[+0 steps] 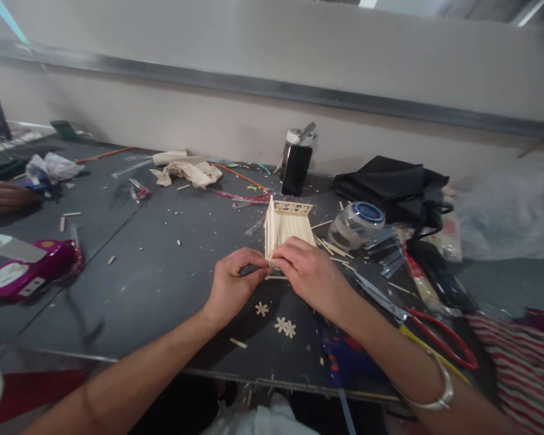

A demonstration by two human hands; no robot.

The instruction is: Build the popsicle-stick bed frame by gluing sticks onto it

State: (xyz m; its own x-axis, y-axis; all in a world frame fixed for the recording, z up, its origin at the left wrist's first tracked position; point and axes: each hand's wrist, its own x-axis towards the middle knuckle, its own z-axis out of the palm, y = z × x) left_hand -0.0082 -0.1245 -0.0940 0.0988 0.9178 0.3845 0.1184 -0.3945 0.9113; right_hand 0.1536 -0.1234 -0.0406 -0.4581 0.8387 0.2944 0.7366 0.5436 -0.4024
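A small structure of pale wooden sticks [299,225] stands on the dark table, with a patterned strip along its far edge. At its near left corner my left hand [240,279] pinches, thumb and forefinger together. Right beside it my right hand [304,266] has its fingers closed on the same corner. Whether a small separate piece is between the fingertips is too small to tell. Just in front lie star-shaped stick pieces, one [262,309] alone and two [284,327] side by side.
Red-handled scissors [444,338], a blue glue gun [349,359] and loose sticks lie right. A lidded jar [357,226], black bag [390,187] and propped phone [296,170] stand behind. Crumpled paper [193,171] lies back left; another person's hand [4,198] is far left, above a purple packet [31,272].
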